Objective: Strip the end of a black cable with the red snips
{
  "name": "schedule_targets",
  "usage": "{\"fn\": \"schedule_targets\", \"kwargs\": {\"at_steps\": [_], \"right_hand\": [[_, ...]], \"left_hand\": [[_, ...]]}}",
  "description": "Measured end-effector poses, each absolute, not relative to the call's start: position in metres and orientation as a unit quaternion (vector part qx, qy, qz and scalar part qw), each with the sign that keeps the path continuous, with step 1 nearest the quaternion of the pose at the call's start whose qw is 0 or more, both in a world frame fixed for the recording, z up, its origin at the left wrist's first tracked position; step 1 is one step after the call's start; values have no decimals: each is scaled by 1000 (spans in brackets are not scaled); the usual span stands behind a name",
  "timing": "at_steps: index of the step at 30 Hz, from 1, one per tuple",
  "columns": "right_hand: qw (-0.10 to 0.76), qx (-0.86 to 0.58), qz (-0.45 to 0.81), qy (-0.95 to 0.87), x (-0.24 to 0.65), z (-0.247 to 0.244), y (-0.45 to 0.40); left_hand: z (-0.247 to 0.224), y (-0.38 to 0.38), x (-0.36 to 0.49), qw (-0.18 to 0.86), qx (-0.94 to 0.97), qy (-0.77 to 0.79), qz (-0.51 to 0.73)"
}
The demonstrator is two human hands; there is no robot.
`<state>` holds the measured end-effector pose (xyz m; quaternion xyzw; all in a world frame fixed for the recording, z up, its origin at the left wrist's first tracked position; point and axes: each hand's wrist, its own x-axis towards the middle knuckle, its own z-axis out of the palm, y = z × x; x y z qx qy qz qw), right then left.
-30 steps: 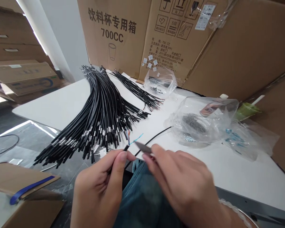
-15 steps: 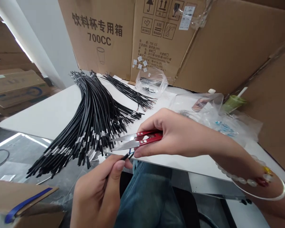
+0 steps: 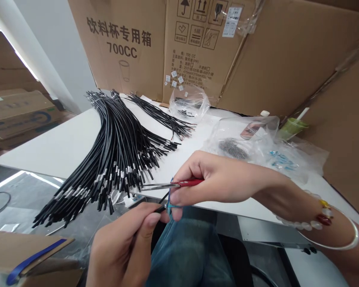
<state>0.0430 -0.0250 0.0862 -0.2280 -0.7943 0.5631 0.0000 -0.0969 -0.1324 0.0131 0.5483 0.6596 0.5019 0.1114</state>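
Observation:
My left hand [image 3: 131, 239] pinches a black cable [image 3: 160, 208] between thumb and forefinger, its end pointing right. Thin blue strands [image 3: 170, 205] come out of that end and reach the fingers of my right hand [image 3: 209, 175]. Wrapped in my right hand are red-handled thread snips [image 3: 188, 183], blades pointing left above the cable end. The thumb and fingers of that hand also touch the blue strands. Left of the blades lies a large bundle of black cables [image 3: 116, 139] with silvery bands near their ends, hanging over the table's front edge.
A smaller bunch of black cables [image 3: 161, 115] lies behind on the white table [image 3: 62, 139]. Clear plastic bags [image 3: 188, 101] and a green cup [image 3: 291, 128] stand toward the back and right. Large cardboard boxes [image 3: 125, 75] wall the rear. An open carton [image 3: 26, 249] sits lower left.
My right hand has come down slightly to the cable end, with its fingers now at the blue strands. The snips have turned edge-on and their blades look closer together. My left hand stays nearly in place.

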Motion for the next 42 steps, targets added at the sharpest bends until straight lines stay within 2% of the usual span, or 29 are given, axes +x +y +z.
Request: {"fn": "schedule_targets", "kwargs": {"at_steps": [4,8,13,15,18,21,23,32,42], "right_hand": [[10,-232,684,-692,41,73,-29],[64,-207,800,-560,36,56,-38],[174,-203,827,-494,32,31,-55],[190,-198,831,-485,33,22,-63],[225,-221,801,-510,36,14,-72],[361,-284,697,-551,37,11,-76],[420,-287,652,-563,35,8,-74],[493,-169,640,-565,10,0,-67],[592,-208,562,-539,-6,-20,-79]], "left_hand": [[7,-138,-106,131,583,634,492],[0,-141,-117,153,641,560,503],[0,-142,-116,172,625,554,522],[1,-141,-113,178,592,568,543],[0,-139,-110,191,533,601,564],[-2,-139,-111,215,510,619,557],[-4,-140,-112,232,511,616,553],[-5,-139,-117,271,530,591,545],[-9,-139,-118,285,503,593,561]]}}
